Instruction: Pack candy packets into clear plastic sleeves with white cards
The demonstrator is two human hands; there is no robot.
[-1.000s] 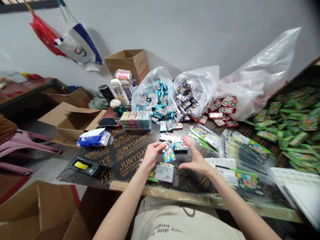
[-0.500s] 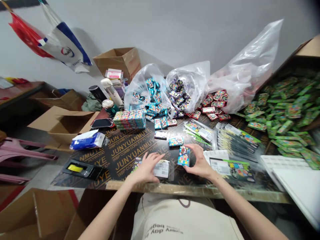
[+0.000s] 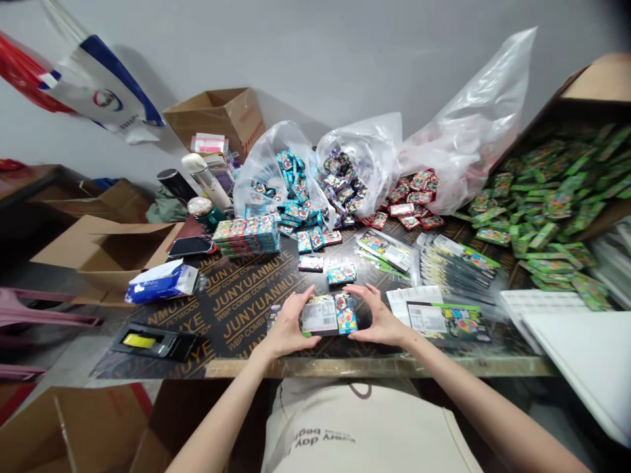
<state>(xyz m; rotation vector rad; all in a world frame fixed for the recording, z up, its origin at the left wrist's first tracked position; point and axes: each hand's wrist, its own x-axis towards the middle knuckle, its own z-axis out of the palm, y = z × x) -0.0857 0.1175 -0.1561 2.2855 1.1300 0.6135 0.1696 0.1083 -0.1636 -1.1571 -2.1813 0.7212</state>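
Note:
My left hand (image 3: 286, 323) grips the left end of a clear flat sleeve with a printed card (image 3: 318, 315) lying on the dark board near the table's front edge. My right hand (image 3: 377, 320) pinches a small colourful packet (image 3: 346, 313) and holds it at the sleeve's right end, touching it. Just beyond lie two loose packets, a blue one (image 3: 342, 274) and a pale one (image 3: 311, 263).
Three clear bags hold blue (image 3: 290, 187), purple (image 3: 345, 184) and red (image 3: 417, 194) packets at the back. A stack of packets (image 3: 246, 235) sits left of them, green boxes (image 3: 547, 203) fill a carton at right, flat sleeves (image 3: 448, 318) lie right of my hands. Open cartons (image 3: 123, 246) stand left.
The colourful packet passed from my left hand to my right, which then carried it left to the sleeve's end. My left hand dropped onto the sleeve and gripped it.

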